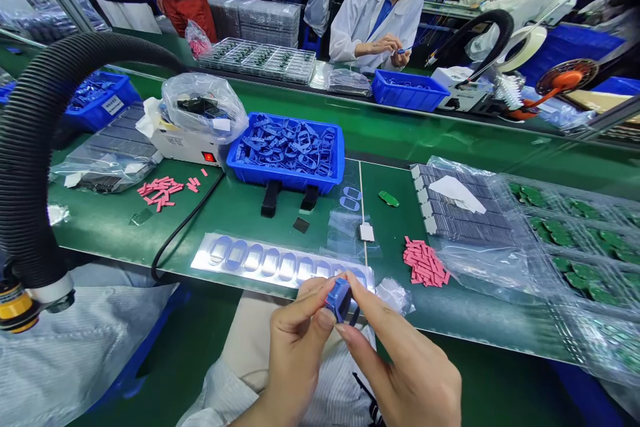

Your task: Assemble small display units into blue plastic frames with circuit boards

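Between my two hands, just over the table's front edge, is a small blue plastic casing (339,297), tilted on its side. My left hand (299,333) pinches its left side with thumb and forefinger. On the other side, the thumb and forefinger of my right hand (400,350) grip it too. A dark part shows at its underside, partly hidden by the fingers. Right behind my hands lies a clear sheet (253,259) with a row of oval stickers. A blue bin (286,180) full of similar blue casings stands farther back.
Pink strips (426,262) lie in a pile at right, near a green circuit board (389,199) and a bagged stack of grey strips (465,203). Trays of green boards (575,233) fill the far right. A black hose (25,147) arches at left. A co-worker (380,13) sits opposite.
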